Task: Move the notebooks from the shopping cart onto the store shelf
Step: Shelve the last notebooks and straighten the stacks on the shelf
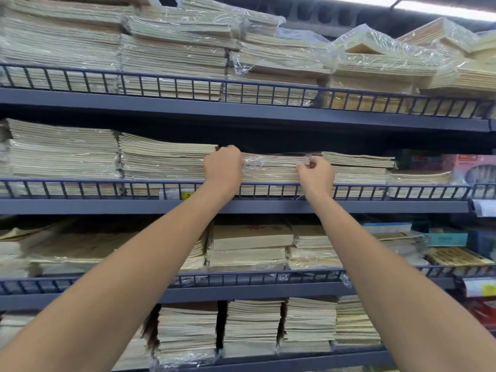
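Both bare forearms stretch up and forward from the bottom corners of the view, elbows nearly straight, and draw closer together toward the second shelf (107,206) from the top.

The left hand (222,165) is seen from the back, knuckles up. Its fingers are curled over the top left end of a plastic-wrapped notebook pack (271,167) and grip it. The right hand (316,173) is turned slightly inward, with its fingers (312,159) bunched and pinching the top right corner of the same pack where the wrap crinkles. Both wrists sit just above the wire rail (80,187) that runs along the shelf's front edge.

The pack lies flat on top of other notebooks, close behind the rail and near the front edge, about midway along the visible length of the shelf. On its left a taller stack (166,157) touches it, and on its right is a stack of similar height (357,167). Toward the shelf's right end there is a lower pile, then a pink box (467,167).

A white price tag (171,194) hangs on the rail just left of the left wrist. The shelves above and below also hold stacked notebooks, many of them in clear wrap.
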The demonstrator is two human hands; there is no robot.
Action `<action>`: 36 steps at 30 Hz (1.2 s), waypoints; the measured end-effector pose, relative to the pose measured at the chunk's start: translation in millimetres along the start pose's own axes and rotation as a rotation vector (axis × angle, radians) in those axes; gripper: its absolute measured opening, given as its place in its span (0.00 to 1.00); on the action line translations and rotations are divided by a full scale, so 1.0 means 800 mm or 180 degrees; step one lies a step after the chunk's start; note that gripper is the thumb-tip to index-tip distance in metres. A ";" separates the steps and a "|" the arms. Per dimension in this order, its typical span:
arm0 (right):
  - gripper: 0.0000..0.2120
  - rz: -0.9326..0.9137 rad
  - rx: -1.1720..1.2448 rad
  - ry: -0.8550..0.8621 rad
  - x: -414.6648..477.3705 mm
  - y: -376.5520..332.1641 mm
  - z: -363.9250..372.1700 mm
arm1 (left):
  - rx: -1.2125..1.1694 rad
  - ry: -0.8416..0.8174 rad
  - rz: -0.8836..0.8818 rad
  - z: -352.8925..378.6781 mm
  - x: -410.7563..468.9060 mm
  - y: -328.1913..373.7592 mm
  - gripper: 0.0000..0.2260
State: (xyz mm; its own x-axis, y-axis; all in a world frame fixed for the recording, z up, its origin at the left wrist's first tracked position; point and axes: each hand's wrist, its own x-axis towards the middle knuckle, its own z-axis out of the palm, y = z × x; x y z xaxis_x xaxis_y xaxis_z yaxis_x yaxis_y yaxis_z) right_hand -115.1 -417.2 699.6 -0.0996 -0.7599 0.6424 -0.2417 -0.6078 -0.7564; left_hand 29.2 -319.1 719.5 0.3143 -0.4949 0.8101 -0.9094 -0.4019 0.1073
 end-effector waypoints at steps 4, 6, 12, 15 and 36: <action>0.19 -0.0015 0.0018 -0.0010 -0.003 0.001 -0.003 | 0.0100 0.0078 0.0050 0.008 -0.003 -0.005 0.05; 0.17 -0.0021 0.0037 -0.0019 -0.002 0.002 -0.005 | 0.0097 0.0177 0.0045 0.010 -0.002 -0.006 0.04; 0.17 0.0074 0.0130 -0.0052 -0.002 -0.001 -0.014 | 0.0048 0.0250 -0.0053 0.012 0.000 -0.002 0.05; 0.20 0.0047 0.0163 -0.0219 -0.008 0.001 -0.018 | 0.0013 0.0154 -0.0093 0.018 -0.009 0.000 0.15; 0.12 0.0701 0.0870 -0.1223 -0.156 0.042 -0.096 | -0.3072 -0.1247 -0.1007 -0.030 -0.190 0.024 0.21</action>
State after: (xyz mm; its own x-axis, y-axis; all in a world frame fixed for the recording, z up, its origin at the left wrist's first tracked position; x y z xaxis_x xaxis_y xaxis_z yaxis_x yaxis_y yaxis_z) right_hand -184.8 -325.4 603.4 0.2542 -0.8752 0.4116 0.0110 -0.4230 -0.9061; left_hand -42.6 -233.4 612.4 0.4814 -0.7555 0.4444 -0.5490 0.1354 0.8248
